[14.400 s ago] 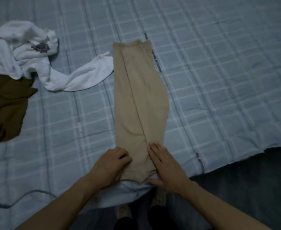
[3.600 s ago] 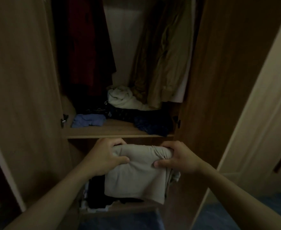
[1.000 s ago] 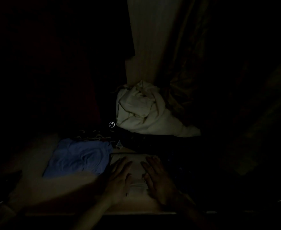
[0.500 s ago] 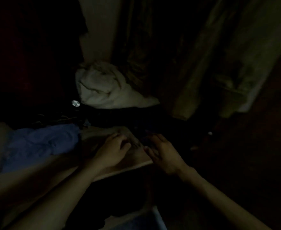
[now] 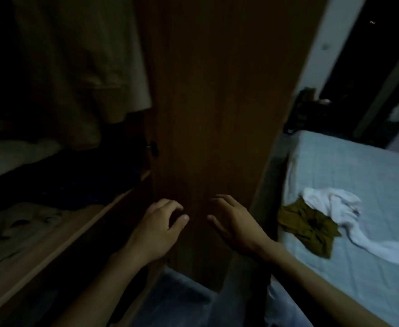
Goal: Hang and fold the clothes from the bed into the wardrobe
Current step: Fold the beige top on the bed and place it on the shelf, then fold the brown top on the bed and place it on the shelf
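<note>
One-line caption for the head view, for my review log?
Both hands, left and right, empty before the wardrobe door; olive garment and white garment remain on the bed.

Two bare forearms reach in from the bottom edge, each ending in a bare hand. The left hand (image 5: 157, 228) shows short, pale fingernails, the thumbnail the clearest of them. The right hand (image 5: 235, 223) has slim fingers and a plain wrist. No sleeve covers either forearm as far as the frame shows; in the dim light, fine detail on the arms cannot be made out.
</note>
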`<action>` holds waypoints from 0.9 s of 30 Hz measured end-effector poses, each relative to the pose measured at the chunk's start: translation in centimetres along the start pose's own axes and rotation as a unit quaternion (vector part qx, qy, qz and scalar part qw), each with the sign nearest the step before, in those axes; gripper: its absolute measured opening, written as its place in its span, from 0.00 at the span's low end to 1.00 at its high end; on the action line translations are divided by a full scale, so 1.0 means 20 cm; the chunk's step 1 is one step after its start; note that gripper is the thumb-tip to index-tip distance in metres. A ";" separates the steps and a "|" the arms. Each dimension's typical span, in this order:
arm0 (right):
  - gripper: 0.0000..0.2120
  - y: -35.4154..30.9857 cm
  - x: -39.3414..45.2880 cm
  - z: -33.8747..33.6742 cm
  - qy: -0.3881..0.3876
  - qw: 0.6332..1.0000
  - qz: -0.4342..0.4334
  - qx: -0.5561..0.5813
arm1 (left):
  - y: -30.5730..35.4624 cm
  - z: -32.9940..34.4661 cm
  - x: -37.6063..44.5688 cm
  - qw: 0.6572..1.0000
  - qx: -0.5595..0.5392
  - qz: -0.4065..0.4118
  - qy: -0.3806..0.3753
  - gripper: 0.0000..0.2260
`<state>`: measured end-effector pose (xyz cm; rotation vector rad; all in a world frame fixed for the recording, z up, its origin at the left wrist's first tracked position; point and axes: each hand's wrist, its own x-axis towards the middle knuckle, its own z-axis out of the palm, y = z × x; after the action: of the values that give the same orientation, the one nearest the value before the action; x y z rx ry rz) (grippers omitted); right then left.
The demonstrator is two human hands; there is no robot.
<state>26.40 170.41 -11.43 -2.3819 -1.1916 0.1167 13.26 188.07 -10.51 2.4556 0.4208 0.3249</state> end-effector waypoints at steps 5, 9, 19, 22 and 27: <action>0.22 0.51 -0.43 -0.21 0.078 0.994 0.076 0.025 | 0.48 0.47 0.12 0.995 0.023 0.069 -0.074 0.13; 0.22 1.02 -0.83 -0.39 0.099 0.985 0.133 0.053 | 0.88 0.93 0.16 0.985 0.031 0.111 -0.128 0.14; 0.21 1.91 -1.68 -0.79 0.140 0.940 0.301 0.076 | 1.79 1.71 0.24 0.958 0.030 0.187 -0.217 0.25; 0.23 2.05 -1.76 -0.92 0.127 0.940 0.311 0.051 | 1.97 1.84 0.31 0.950 0.039 0.210 -0.228 0.24; 0.21 2.19 -1.77 -1.13 0.174 0.931 0.318 0.035 | 2.16 1.98 0.45 0.951 0.014 0.222 -0.214 0.20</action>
<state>43.01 112.13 -15.63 -2.4955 -0.2280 -0.0562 44.00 137.46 -13.57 2.5374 -0.3182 -0.0413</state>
